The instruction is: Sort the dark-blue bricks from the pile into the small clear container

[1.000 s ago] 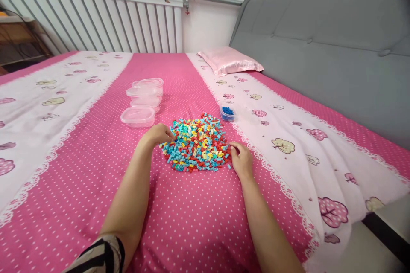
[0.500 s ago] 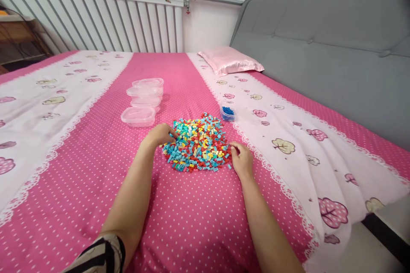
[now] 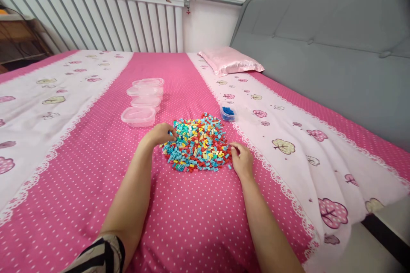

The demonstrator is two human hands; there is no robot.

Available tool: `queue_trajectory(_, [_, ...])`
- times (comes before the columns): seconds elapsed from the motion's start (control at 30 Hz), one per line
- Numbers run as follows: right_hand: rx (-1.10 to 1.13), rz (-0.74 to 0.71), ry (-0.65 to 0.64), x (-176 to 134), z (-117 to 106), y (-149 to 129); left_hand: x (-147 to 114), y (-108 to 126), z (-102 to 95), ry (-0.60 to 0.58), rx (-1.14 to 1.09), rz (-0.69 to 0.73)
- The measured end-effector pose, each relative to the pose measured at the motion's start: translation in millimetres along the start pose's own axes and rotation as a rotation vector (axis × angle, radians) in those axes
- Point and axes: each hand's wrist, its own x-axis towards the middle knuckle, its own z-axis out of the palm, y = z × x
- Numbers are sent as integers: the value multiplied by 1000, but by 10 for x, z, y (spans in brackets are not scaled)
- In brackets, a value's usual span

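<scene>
A wide heap of small plastic building bricks (image 3: 198, 147) in light blue, teal, red, yellow and cream lies on the pink dotted bedspread (image 3: 192, 204). My left hand (image 3: 162, 133) arches over the heap's left edge, its fingers bent down and somewhat apart at the bricks. At the right edge rests my right hand (image 3: 242, 160), fingers curled, with the index finger and thumb close together beside red bricks. Whatever may be between those fingertips is too small to make out. Just behind the heap, on the right, stands a small clear tub (image 3: 227, 113) containing dark blue pieces.
Several clear plastic containers (image 3: 138, 116) stand in a row behind my left hand. Farther back are a pink pillow (image 3: 229, 60), a grey padded headboard (image 3: 326, 38) and a white radiator (image 3: 105, 21). A pipe with a red valve runs along the wall.
My left hand has shifted very slightly at the heap's left edge. The right hand, the heap and the containers look the same.
</scene>
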Motion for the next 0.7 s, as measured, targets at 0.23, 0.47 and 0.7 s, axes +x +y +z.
queue_trajectory(0.23, [-5,-2,5,-4,-2,-8,-120,109,-112,49,-280,21])
queue_trajectory(0.47, [-1,4,-4,0,10,11,-162,197,-114,-73,-1077,-10])
queue_trajectory(0.7, [-6,19,-7,2,12,16,-157,220,-203,-133,-1735,-112])
